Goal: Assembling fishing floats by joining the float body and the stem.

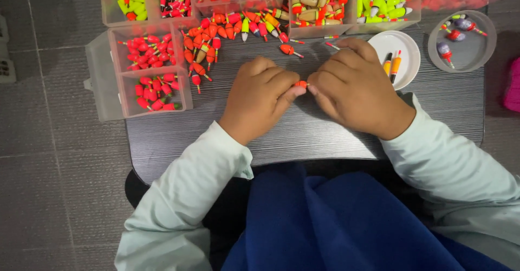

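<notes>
My left hand point(259, 99) and my right hand point(355, 89) meet at the middle of a small dark grey table point(303, 130). Between their fingertips they pinch one small red-orange fishing float point(300, 84); most of it is hidden by the fingers. Both hands rest low over the tabletop, knuckles up. A loose pile of red and orange floats point(216, 38) lies just beyond my left hand, and a single float point(290, 50) lies apart from it.
Clear plastic boxes of red floats point(151, 68) stand at the left; boxes of yellow-green and mixed floats point(379, 3) line the back. A white dish point(403, 51) holds two floats. A grey lid point(466, 46) holds a few purple ones. Blue cloth point(336, 222) covers my lap.
</notes>
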